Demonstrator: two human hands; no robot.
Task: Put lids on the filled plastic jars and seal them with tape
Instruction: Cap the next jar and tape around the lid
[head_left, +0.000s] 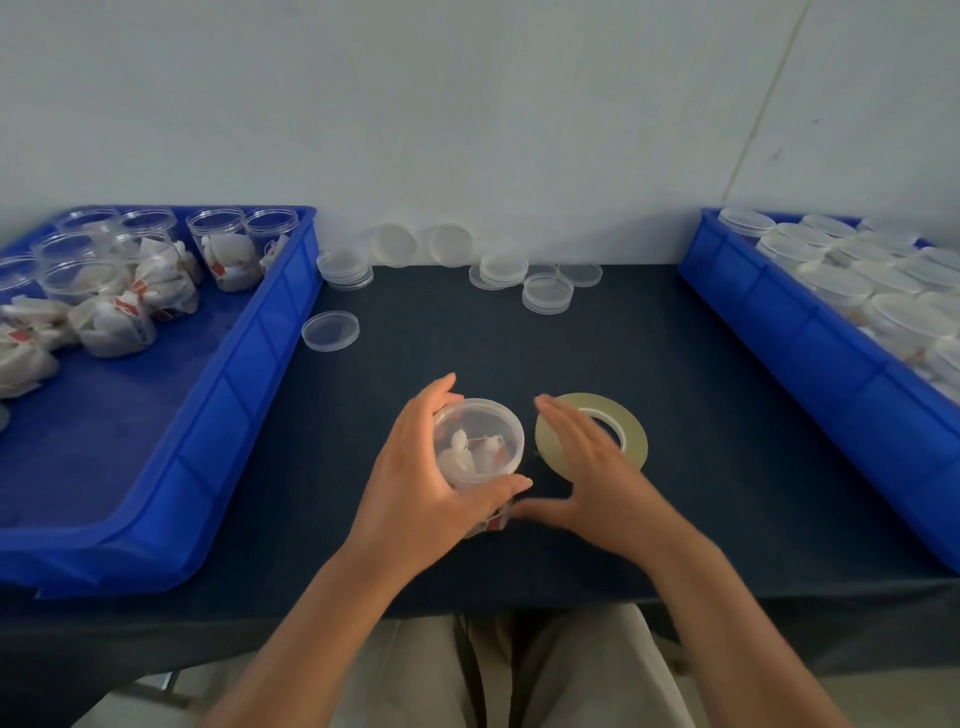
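While our left hand (415, 488) wraps round the filled plastic jar (480, 439) near the front middle of the dark table (519, 343), fingers curled over its far side and thumb across its near side, our right hand (589, 470) is spread flat just beside it, fingers straight and holding nothing, partly covering the roll of tape (638, 441) that lies flat to the jar's right; we cannot tell whether the palm touches the roll, as the hand is blurred. We see white packets (460, 457) inside the jar, and a clear lid appears to sit on top. On our left a blue tray (249, 374) holds open jars (223, 254) stuffed with similar packets; on our right a second blue tray (779, 322) is packed with lidded jars (841, 283). At the table's back edge lie loose clear lids (548, 293), some stacked, and a single lid (330, 330) rests near the left tray's edge
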